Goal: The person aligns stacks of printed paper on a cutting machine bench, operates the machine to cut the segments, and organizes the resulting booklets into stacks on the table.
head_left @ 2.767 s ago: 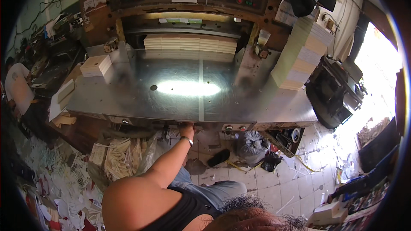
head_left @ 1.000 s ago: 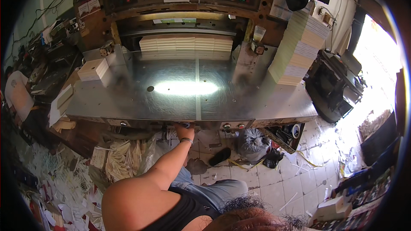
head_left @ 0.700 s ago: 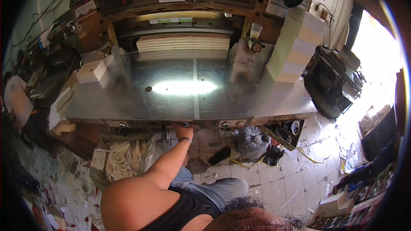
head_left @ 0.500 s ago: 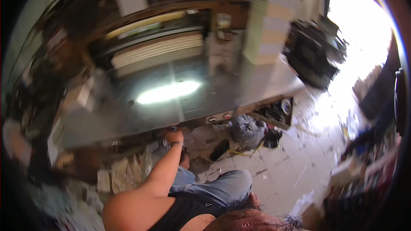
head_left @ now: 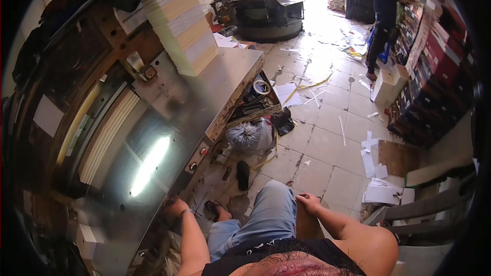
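Observation:
My left hand [head_left: 176,208] is at the front edge of a metal-topped machine table [head_left: 161,156], its fingers curled around a dark part that I cannot make out. A wristband circles that wrist. My right hand [head_left: 308,202] rests beside my right knee, the fingers lying loosely against the jeans [head_left: 273,209] with nothing seen in them. At the back of the metal top, a row of cream paper blocks [head_left: 110,140] lies beneath a yellow bar [head_left: 76,122]. Two push buttons [head_left: 198,158] sit on the table's front edge, beyond my left hand.
A tall stack of bound paper blocks [head_left: 179,25] stands on the table's far end. Below are a grey plastic bag [head_left: 248,135] and a black slipper [head_left: 242,175]. Paper scraps [head_left: 381,191] litter the tiled floor. Another person [head_left: 383,15] stands by packed shelves at the far right.
My view has swung to the right, bringing my right arm, the shelves and the other person into sight. My left hand stays at the table's front edge.

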Demonstrator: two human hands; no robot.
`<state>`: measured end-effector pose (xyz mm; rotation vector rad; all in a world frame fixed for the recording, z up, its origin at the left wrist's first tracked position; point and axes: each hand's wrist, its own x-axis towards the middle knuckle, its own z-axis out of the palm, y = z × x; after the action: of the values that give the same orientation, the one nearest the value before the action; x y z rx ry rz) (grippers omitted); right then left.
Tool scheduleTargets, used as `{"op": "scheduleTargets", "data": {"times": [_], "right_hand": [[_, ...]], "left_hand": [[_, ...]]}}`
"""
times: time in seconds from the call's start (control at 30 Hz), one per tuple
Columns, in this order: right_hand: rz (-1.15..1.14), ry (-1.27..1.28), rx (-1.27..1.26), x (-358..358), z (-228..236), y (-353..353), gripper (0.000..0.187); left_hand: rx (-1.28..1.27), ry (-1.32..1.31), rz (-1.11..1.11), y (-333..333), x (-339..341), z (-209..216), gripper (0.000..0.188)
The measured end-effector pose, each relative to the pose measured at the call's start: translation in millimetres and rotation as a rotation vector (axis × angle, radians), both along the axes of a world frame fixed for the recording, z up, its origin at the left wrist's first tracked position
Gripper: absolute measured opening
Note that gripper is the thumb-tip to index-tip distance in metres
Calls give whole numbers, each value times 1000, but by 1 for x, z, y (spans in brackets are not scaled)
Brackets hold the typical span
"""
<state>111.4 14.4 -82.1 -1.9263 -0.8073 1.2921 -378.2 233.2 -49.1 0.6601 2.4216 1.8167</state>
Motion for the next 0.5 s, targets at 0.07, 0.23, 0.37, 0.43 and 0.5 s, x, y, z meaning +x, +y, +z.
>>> {"op": "scheduleTargets", "data": {"times": [0.07, 0.23, 0.37, 0.43, 0.5], "right_hand": [[5, -13, -27, -2, -3, -1, 55], [-9, -68, -48, 6, -50, -5, 55], [27, -15, -17, 3, -44, 5, 56], [42, -39, -58, 5, -41, 7, 61], [61, -65, -101, 6, -39, 6, 66]], "left_hand": [[38, 16, 6, -4, -8, -6, 66], [14, -61, -53, -7, 33, 27, 72], [-23, -87, 17, -5, 18, 27, 81], [-85, -73, 45, -3, 27, 31, 87], [-100, -125, 6, -11, 38, 46, 88]]}}
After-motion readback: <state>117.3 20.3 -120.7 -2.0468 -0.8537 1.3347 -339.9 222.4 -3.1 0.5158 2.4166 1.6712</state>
